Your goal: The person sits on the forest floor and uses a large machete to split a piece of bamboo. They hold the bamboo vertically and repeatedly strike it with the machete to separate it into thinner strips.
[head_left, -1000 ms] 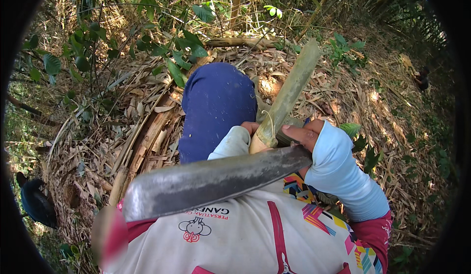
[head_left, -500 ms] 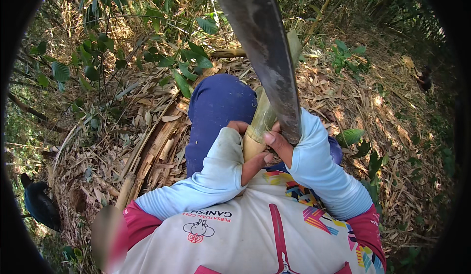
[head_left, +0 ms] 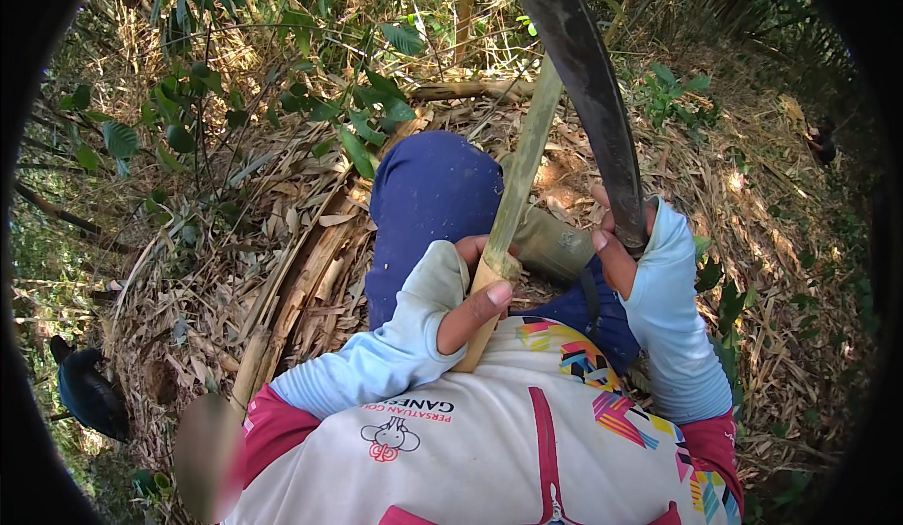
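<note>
One bamboo piece is gripped by the left hand beside the blue-clad knee; the blade, held in the right hand, is best angled clear of the left thumb.

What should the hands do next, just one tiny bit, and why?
Probably the right hand should lower the knife toward the green part of the bamboo, well past the left thumb. The knife points away from the body, while the left hand grips the bamboo near its joint.
</note>
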Available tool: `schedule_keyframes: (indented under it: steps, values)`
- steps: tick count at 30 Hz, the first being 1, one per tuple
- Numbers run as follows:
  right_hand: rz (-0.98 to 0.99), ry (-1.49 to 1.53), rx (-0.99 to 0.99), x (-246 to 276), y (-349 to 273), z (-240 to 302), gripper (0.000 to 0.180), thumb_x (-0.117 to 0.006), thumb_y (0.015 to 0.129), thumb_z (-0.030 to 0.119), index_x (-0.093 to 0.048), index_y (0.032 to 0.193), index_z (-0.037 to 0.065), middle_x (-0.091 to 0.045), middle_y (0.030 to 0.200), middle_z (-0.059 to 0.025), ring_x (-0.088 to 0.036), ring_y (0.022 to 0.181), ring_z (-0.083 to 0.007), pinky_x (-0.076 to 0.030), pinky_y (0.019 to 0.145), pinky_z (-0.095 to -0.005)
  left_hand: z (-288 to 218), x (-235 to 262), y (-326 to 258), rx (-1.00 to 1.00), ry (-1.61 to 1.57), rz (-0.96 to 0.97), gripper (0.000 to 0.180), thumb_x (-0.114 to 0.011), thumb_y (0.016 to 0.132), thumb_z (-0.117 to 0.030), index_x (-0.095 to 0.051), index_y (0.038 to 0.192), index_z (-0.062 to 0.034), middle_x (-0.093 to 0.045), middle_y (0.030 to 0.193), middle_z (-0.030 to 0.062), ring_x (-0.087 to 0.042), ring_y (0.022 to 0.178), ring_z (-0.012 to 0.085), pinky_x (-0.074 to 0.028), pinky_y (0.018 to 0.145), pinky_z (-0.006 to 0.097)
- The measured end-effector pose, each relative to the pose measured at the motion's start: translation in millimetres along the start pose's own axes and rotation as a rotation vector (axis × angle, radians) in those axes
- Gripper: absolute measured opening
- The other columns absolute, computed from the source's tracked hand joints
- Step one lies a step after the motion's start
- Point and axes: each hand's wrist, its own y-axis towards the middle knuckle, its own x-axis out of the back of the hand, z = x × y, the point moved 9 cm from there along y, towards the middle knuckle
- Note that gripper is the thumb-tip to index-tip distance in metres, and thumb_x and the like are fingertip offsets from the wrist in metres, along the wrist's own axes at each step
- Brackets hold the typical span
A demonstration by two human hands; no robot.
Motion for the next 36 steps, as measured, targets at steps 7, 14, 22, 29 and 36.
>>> schedule_keyframes:
  steps: [7,14,22,29,36]
  values:
    - [0.244,-0.378,0.295,-12.3,-20.2,40.3,0.07,-0.065,0.072,-0.001,-0.051,0.139,0.01,-0.064,0.092,-0.0142,-0.062,0.076,-0.0251,-0.05,0.069,-0.0343,-3.3,-11.5,-2.1,0.015,-0.177,0.134,0.059,-0.063,0.091,-0.037,-0.047,0.132,0.0012,-0.059,0.102,0.0063,-0.057,0.086,0.0129,-0.048,0.078,0.028]
    - [0.34,-0.489,0.678,-21.2,-41.7,80.6,0.079,-0.082,0.062,0.011,-0.053,0.135,0.011,-0.063,0.103,-0.0095,-0.062,0.078,-0.0257,-0.044,0.068,-0.0385,22.0,-13.2,4.7,0.048,-0.681,0.323,0.062,-0.074,0.088,-0.015,-0.039,0.139,-0.0032,-0.063,0.108,0.009,-0.064,0.099,0.0158,-0.052,0.087,0.027]
    - [0.218,-0.61,0.851,-21.7,-53.1,90.6,0.046,-0.073,0.063,0.014,-0.066,0.108,0.007,-0.063,0.102,-0.0072,-0.063,0.075,-0.0214,-0.041,0.062,-0.043,59.3,-11.7,2.2,0.237,-0.346,0.261,0.057,-0.07,0.088,-0.007,-0.043,0.138,-0.0053,-0.062,0.104,0.0086,-0.064,0.093,0.0151,-0.053,0.08,0.025]
    - [0.265,-0.689,0.864,-19.7,-47.5,94.1,0.033,-0.069,0.066,0.02,-0.068,0.097,0.009,-0.059,0.077,-0.0037,-0.06,0.063,-0.0222,-0.04,0.061,-0.0455,56.3,-14.4,8.5,0.364,-0.562,0.391,0.055,-0.072,0.086,-0.002,-0.047,0.134,-0.0059,-0.06,0.109,0.0079,-0.06,0.094,0.0104,-0.05,0.082,0.024]
    - [0.19,-0.737,0.816,-12.1,-45.8,87.8,0.026,-0.067,0.066,0.018,-0.068,0.092,0.013,-0.058,0.073,-0.0017,-0.059,0.061,-0.0219,-0.04,0.064,-0.0476,-26.1,-31.3,4.0,-0.167,0.082,0.317,0.052,-0.073,0.087,-0.008,-0.048,0.132,-0.0027,-0.061,0.109,0.0057,-0.06,0.093,0.0113,-0.05,0.08,0.027]
